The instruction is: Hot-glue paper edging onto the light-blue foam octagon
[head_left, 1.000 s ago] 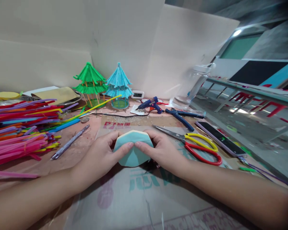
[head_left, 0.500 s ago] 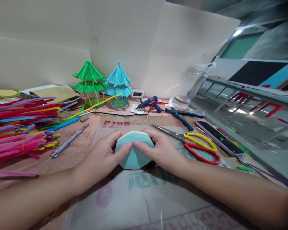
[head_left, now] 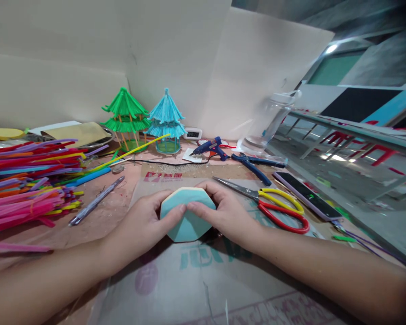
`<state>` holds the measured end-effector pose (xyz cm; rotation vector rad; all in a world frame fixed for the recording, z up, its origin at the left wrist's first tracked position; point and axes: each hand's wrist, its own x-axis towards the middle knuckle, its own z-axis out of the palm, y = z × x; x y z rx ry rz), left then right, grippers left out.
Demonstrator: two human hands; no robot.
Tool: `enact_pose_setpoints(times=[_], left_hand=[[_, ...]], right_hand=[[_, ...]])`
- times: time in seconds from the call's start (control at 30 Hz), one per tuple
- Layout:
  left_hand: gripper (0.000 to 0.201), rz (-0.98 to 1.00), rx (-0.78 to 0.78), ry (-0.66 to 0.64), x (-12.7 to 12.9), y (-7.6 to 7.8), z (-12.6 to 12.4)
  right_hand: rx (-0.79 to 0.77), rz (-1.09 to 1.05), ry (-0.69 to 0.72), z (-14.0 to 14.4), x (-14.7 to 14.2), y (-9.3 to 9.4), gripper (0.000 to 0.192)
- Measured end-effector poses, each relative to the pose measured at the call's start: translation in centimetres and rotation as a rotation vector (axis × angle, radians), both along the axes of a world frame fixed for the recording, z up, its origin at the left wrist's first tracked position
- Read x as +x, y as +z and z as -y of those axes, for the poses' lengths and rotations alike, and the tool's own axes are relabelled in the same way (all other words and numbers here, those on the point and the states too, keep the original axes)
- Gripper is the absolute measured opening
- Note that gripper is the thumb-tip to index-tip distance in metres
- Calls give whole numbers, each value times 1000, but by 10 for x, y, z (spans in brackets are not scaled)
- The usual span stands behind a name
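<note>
A light-blue octagonal piece (head_left: pixel 189 228) with a pale edge is tilted up between both hands, just over the printed cardboard (head_left: pixel 162 293). My left hand (head_left: pixel 152 216) grips its left side, thumb pressed flat on the blue face. From the right, my right hand (head_left: pixel 225 210) grips it the same way, and the two thumb tips nearly meet at the middle. The other fingers are mostly hidden behind the piece. Close by my right hand lie scissors (head_left: pixel 257 194) with one yellow and one red handle.
Pipe cleaners (head_left: pixel 30 180) are heaped at left beside a pen (head_left: pixel 96 201). Behind stand a green pavilion model (head_left: pixel 125 117) and a blue pavilion model (head_left: pixel 167 117). A glue gun (head_left: pixel 211 146), pliers (head_left: pixel 252 164), a clear jug (head_left: pixel 270 122) and a phone (head_left: pixel 306 194) line the right.
Both hands hold the octagonal piece in nearly the same place. The view has shifted very slightly, and the right fingers have moved a little along the top edge.
</note>
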<state>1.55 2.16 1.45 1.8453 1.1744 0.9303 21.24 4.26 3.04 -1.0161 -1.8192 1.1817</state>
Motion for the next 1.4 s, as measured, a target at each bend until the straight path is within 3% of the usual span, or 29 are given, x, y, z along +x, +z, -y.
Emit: enact_pose_setpoints(times=[0.4, 0.5, 0.7, 0.87, 1.1, 1.23, 1.4], left_hand=[[35, -136, 87, -27, 3, 0, 4], [36, -119, 79, -32, 3, 2, 4], [34, -36, 135, 86, 4, 11, 4], [38, 25, 148, 70, 2, 12, 5], [39, 23, 174, 104, 3, 15, 7], [35, 17, 131, 103, 3, 12, 5], [33, 48, -28, 57, 3, 7, 2]], right_hand=[[31, -13, 5, 2, -1, 3, 24], [59, -12, 11, 4, -1, 4, 22], [61, 11, 42, 6, -2, 3, 19], [-2, -6, 81, 7, -2, -2, 29], [41, 31, 66, 6, 0, -4, 27], [16, -33, 61, 4, 1, -4, 30], [-49, -65, -72, 2, 3, -2, 33]])
